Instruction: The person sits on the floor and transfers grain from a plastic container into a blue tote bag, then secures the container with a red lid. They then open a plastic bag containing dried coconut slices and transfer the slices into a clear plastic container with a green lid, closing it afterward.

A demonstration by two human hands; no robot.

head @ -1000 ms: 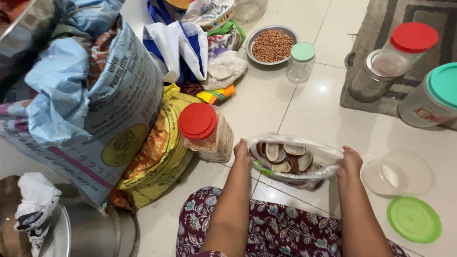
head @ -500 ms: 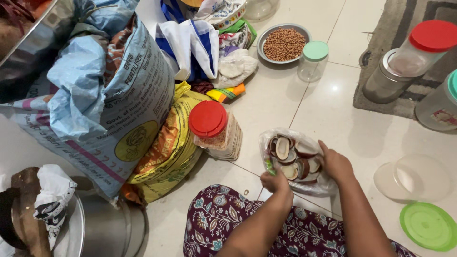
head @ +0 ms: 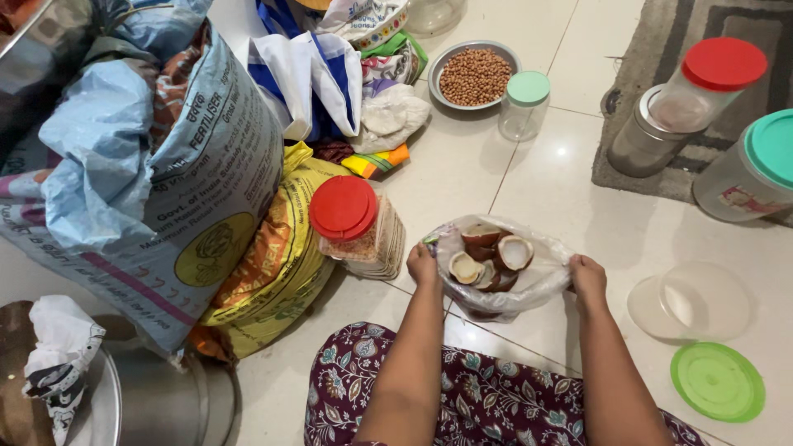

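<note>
Fingers of the left hand (head: pixel 422 266) and the right hand (head: pixel 586 275) are curled shut on opposite edges of a clear plastic bag (head: pixel 541 281), holding its mouth spread between them over a pale tiled floor (head: pixel 462 177). Inside the bag lie dried coconut halves (head: pixel 487 256), brown-shelled with white insides, sitting between the two hands and just beyond the fingertips. Both forearms reach forward from a lap covered in dark floral cloth (head: pixel 487 396), wrists low, the hands level with each other and well apart. To the left of the bag a red-lidded clear jar (head: pixel 347 215) leans against a yellow printed sack (head: pixel 281 264), and beside that a large blue-grey woven sack (head: pixel 157 182) bulges upward. Further back are a blue-and-white striped cloth bag (head: pixel 310 78), a steel bowl of peanuts (head: pixel 473 76) and a small glass jar with a pale green lid (head: pixel 524 103). To the right, an empty clear round container (head: pixel 690 301) rests on the tiles with a green lid (head: pixel 717 381) lying flat just in front of it. A grey patterned rug (head: pixel 702 25) at the upper right carries a steel canister (head: pixel 640 144), a red-lidded plastic jar (head: pixel 702 83) tilted over it, and a teal-lidded jar (head: pixel 752 173).
</note>
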